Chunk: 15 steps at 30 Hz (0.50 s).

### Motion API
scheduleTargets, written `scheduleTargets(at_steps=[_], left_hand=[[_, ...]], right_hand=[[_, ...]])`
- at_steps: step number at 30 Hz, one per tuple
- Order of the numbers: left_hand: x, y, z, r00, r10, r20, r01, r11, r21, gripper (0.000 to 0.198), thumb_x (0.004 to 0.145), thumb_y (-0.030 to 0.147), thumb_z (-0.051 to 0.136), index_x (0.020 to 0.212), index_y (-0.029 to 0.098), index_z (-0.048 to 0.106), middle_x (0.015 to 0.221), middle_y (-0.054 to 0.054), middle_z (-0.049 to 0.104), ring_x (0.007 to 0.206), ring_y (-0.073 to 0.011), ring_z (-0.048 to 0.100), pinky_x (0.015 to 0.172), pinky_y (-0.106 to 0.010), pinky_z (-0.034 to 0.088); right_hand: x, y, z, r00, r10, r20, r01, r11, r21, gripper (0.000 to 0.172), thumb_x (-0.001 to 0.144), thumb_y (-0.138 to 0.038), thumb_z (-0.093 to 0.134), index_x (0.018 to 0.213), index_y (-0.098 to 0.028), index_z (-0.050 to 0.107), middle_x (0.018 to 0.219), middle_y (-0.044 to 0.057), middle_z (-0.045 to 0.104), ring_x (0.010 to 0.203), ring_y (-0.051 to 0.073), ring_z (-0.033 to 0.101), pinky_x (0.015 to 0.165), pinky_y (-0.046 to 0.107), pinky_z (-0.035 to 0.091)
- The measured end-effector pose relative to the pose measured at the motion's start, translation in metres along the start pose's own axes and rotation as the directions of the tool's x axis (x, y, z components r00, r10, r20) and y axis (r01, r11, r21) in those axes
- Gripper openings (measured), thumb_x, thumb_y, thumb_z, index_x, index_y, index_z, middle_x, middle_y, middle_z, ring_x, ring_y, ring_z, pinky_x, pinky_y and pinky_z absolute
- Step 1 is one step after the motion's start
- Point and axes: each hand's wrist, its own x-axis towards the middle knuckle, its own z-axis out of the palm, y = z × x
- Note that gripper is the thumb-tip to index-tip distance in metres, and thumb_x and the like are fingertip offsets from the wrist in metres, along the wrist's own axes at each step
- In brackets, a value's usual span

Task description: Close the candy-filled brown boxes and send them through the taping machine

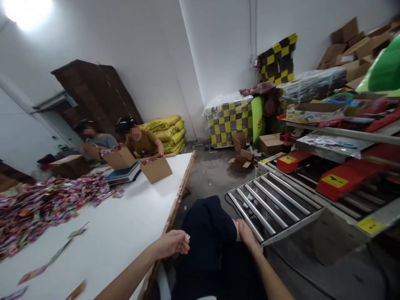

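Observation:
My left hand (171,243) is above my dark-clothed lap, beside the edge of the white table (146,208). Its fingers are curled, and a small white piece (187,238) shows at the fingertips; its kind is too small to make out. My right hand (248,235) rests against my knee, close to the corner of the roller conveyor (265,204). The fingers on that side are mostly hidden, so what they do is unclear. Loose strips of small wrapped packets (59,252) lie on the table left of my left hand.
A large heap of colourful packets (56,204) covers the table's left. Two people stand at the far side with open cardboard boxes (156,168) and a scale (123,174). On my right, a red-belted sealing machine (339,177) adjoins the conveyor. A cable (300,273) crosses the floor.

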Motion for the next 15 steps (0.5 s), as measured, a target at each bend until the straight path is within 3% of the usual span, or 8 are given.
scheduleTargets(at_steps=[3, 6, 11, 13, 15], left_hand=[[0.002, -0.013, 0.001, 1.000, 0.004, -0.006, -0.004, 1.000, 0.007, 0.061, 0.058, 0.072, 0.081, 0.064, 0.015, 0.059, 0.047, 0.000, 0.056, 0.046, -0.0123, 0.057, 0.054, -0.024, 0.043], [0.003, -0.024, -0.001, 0.999, 0.039, -0.007, -0.039, 0.999, -0.014, 0.062, 0.056, 0.072, 0.081, 0.062, 0.016, 0.055, 0.044, 0.006, 0.046, 0.042, -0.0091, 0.049, 0.053, -0.024, 0.045], [-0.006, -0.030, -0.008, 0.999, 0.031, 0.020, -0.031, 0.999, -0.023, 0.055, 0.056, 0.062, 0.086, 0.065, 0.016, 0.058, 0.046, 0.006, 0.045, 0.043, -0.0102, 0.051, 0.054, -0.026, 0.046], [-0.013, -0.024, -0.013, 0.999, 0.037, 0.019, -0.036, 0.999, -0.016, 0.051, 0.062, 0.061, 0.084, 0.073, 0.016, 0.062, 0.045, 0.007, 0.044, 0.046, -0.0119, 0.055, 0.058, -0.026, 0.048], [-0.017, -0.011, -0.021, 0.998, 0.059, -0.036, -0.060, 0.998, -0.013, 0.050, 0.066, 0.060, 0.082, 0.084, 0.016, 0.065, 0.052, 0.004, 0.052, 0.054, -0.0134, 0.061, 0.065, -0.027, 0.051]], right_hand=[[-0.001, 0.006, 0.001, 1.000, 0.005, 0.011, -0.006, 0.995, 0.097, 0.046, 0.093, -0.029, 0.031, 0.101, -0.013, 0.073, 0.107, 0.014, 0.074, 0.111, 0.027, 0.066, 0.106, 0.037, 0.047], [0.002, 0.012, 0.005, 1.000, 0.020, 0.001, -0.020, 0.982, 0.185, 0.045, 0.089, -0.032, 0.033, 0.097, -0.012, 0.073, 0.105, 0.014, 0.073, 0.110, 0.026, 0.065, 0.106, 0.035, 0.046], [0.007, 0.025, 0.017, 0.998, 0.068, -0.017, -0.059, 0.939, 0.340, 0.045, 0.082, -0.045, 0.040, 0.090, -0.015, 0.072, 0.098, 0.014, 0.074, 0.104, 0.028, 0.067, 0.102, 0.038, 0.048], [0.007, 0.029, 0.021, 0.995, 0.092, -0.027, -0.073, 0.911, 0.405, 0.047, 0.078, -0.050, 0.042, 0.089, -0.015, 0.072, 0.096, 0.014, 0.074, 0.102, 0.028, 0.068, 0.100, 0.037, 0.050], [0.004, 0.033, 0.025, 0.990, 0.132, -0.047, -0.096, 0.883, 0.459, 0.049, 0.076, -0.053, 0.044, 0.089, -0.015, 0.072, 0.098, 0.014, 0.074, 0.102, 0.028, 0.069, 0.097, 0.037, 0.053]])
